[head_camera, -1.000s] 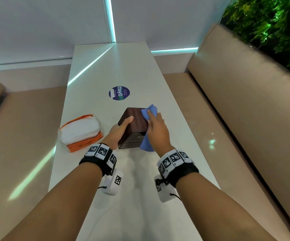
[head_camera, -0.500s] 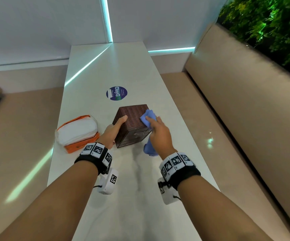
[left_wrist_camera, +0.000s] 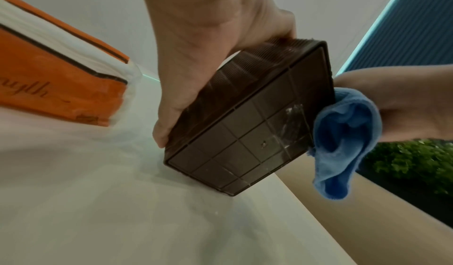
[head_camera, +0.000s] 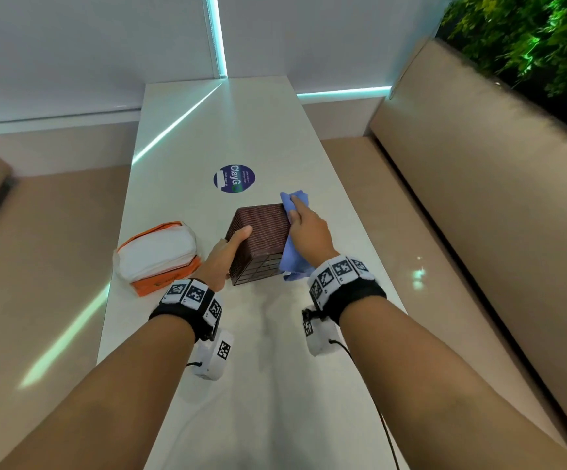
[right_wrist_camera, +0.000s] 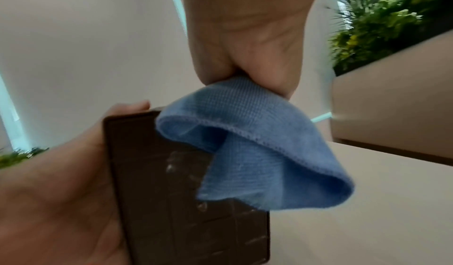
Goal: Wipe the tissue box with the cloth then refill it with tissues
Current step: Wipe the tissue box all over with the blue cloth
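Note:
A dark brown woven tissue box (head_camera: pixel 261 239) lies tipped on the white table (head_camera: pixel 241 385), its gridded base (left_wrist_camera: pixel 247 133) facing me. My left hand (head_camera: pixel 228 252) grips its left side, thumb on top. My right hand (head_camera: pixel 309 232) presses a blue cloth (head_camera: pixel 292 245) against the box's right side, fingers stretched toward the far edge. The cloth (right_wrist_camera: pixel 257 152) hangs in folds from under the palm. An orange and white pack of tissues (head_camera: pixel 158 257) lies on the table left of the box.
A round dark sticker (head_camera: pixel 234 178) is on the table beyond the box. Beige benches (head_camera: pixel 479 198) run along both sides of the narrow table, with green plants (head_camera: pixel 530 45) behind the right backrest. The table's right edge is close to my right wrist.
My right hand has slid the cloth from the box's top toward its far right edge. The box has turned slightly in my left hand.

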A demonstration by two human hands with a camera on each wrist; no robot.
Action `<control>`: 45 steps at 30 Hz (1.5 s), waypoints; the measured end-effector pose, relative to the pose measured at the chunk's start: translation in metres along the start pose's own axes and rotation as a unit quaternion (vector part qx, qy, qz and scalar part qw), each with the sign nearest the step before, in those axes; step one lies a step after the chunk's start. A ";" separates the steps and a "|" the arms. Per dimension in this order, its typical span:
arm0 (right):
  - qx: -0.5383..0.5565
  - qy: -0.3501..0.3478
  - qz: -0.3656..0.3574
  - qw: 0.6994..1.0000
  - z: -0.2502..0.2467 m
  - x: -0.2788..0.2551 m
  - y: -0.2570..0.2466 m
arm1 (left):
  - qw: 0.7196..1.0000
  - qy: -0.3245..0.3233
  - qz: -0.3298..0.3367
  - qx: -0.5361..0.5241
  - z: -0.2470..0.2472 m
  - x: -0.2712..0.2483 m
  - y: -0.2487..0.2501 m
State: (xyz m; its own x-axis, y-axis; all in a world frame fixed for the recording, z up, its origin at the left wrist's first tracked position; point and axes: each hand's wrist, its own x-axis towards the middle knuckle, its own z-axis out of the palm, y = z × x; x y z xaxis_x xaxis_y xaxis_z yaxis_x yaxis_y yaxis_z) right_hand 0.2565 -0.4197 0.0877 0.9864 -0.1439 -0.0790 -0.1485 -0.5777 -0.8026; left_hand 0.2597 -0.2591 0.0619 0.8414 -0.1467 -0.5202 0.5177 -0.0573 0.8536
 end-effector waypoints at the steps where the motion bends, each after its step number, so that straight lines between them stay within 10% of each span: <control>1: 0.016 -0.020 0.011 1.000 -0.003 0.002 -0.001 | 1.000 -0.003 -0.010 -0.007 0.000 -0.001 0.000; 9: 0.322 -0.125 0.177 0.922 -0.009 0.011 0.005 | 0.989 -0.086 -0.032 -0.117 -0.021 -0.004 -0.004; 15: 0.151 -0.100 0.104 0.978 0.002 0.006 0.020 | 0.935 -0.203 0.038 -0.289 -0.024 -0.009 -0.011; 20: 0.152 -0.040 0.209 0.965 -0.003 0.003 0.039 | 0.925 -0.134 0.012 -0.356 -0.026 -0.006 -0.018; 26: 0.078 0.076 0.147 0.983 -0.004 -0.012 0.045 | 0.989 -0.001 -0.024 -0.146 -0.033 0.008 -0.024; 31: 0.043 0.096 0.109 0.988 0.012 -0.028 0.039 | 0.996 -0.065 -0.056 -0.021 -0.020 -0.002 -0.016; 38: -0.228 0.058 0.025 0.972 0.028 -0.033 0.024 | 0.995 -0.078 -0.051 -0.030 -0.017 -0.005 -0.017; 45: -0.208 -0.068 -0.192 0.957 0.043 -0.037 0.008 | 0.999 -0.036 -0.028 -0.027 -0.015 -0.008 -0.024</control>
State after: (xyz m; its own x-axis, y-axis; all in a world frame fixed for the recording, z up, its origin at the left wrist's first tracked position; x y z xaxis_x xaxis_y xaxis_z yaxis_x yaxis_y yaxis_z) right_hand 0.2219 -0.3846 0.0588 0.9697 0.2324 0.0755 0.2393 -0.8409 -0.4854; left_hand 0.2436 -0.2416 0.0452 0.7987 -0.2160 -0.5617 0.5725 -0.0147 0.8198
